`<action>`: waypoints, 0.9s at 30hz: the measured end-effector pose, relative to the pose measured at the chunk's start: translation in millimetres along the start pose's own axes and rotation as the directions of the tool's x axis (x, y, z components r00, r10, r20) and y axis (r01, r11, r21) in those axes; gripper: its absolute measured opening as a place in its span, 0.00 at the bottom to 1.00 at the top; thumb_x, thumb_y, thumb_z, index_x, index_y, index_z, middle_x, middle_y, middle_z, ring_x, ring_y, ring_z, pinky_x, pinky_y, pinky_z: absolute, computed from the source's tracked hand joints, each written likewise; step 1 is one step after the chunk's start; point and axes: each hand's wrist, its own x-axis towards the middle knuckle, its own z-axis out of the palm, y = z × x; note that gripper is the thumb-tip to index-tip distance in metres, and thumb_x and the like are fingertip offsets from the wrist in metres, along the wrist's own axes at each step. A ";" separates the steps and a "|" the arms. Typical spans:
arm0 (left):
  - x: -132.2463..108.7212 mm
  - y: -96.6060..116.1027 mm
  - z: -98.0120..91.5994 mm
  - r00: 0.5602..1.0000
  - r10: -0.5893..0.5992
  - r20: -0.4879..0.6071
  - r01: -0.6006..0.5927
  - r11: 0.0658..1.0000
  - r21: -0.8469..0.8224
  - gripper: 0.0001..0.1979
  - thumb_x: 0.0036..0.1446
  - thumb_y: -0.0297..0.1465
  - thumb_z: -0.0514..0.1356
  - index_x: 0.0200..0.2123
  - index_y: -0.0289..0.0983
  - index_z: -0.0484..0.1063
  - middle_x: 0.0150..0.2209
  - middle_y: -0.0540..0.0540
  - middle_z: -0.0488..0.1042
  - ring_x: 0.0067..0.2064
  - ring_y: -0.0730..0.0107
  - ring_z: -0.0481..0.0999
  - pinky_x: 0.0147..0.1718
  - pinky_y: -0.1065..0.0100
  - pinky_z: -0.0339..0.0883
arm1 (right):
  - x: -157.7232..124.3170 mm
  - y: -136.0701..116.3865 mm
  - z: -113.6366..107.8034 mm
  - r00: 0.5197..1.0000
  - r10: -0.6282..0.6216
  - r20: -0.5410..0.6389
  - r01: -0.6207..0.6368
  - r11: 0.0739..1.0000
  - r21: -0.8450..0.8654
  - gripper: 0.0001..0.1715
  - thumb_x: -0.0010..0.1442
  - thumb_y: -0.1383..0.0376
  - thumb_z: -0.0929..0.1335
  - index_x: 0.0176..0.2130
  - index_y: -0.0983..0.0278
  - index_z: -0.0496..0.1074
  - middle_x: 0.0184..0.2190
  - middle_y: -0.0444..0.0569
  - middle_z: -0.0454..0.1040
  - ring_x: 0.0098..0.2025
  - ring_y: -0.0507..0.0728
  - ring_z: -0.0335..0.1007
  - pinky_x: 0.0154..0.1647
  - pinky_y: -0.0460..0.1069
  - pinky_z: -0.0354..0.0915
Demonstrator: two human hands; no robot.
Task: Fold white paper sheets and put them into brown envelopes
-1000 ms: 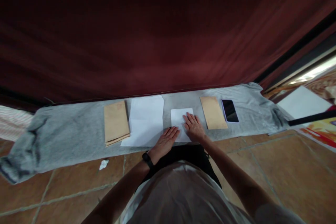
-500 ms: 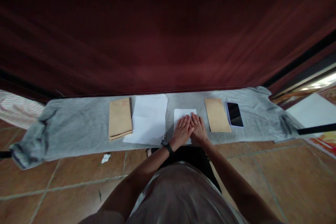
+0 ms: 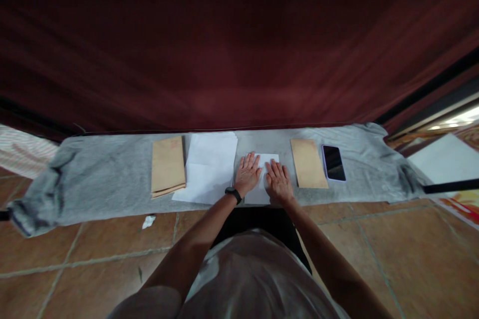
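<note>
A small white sheet of paper (image 3: 258, 193), seemingly folded, lies flat on the grey cloth in front of my body. My left hand (image 3: 247, 175) rests flat on its left side, fingers spread and pointing away from me. On its right side lies my right hand (image 3: 279, 182), palm down, with the fingers apart. A gap of bare paper shows between the two hands. Left of them is a stack of larger white sheets (image 3: 210, 164). To the right sits a single brown envelope (image 3: 309, 163).
A grey cloth (image 3: 108, 169) covers the narrow bench. Several brown envelopes (image 3: 168, 164) are stacked left of the white sheets, and a phone (image 3: 334, 163) lies at the right. A dark red curtain (image 3: 239, 60) hangs behind. Crumpled white paper (image 3: 148, 221) lies on the tiled floor.
My hands were together, overlapping at the middle of the small sheet. Now they are apart, the left hand having slid to the left edge and the right staying on the right side.
</note>
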 end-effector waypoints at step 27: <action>-81.2 9.8 -20.7 0.886 0.438 0.156 -0.443 0.896 0.002 0.27 0.65 0.47 0.56 0.57 0.33 0.71 0.64 0.32 0.67 0.69 0.48 0.58 0.69 0.46 0.43 | 28.3 -17.8 0.8 0.927 -0.300 0.225 0.267 0.950 0.164 0.28 0.73 0.61 0.54 0.68 0.62 0.61 0.71 0.50 0.54 0.73 0.60 0.47 0.72 0.61 0.45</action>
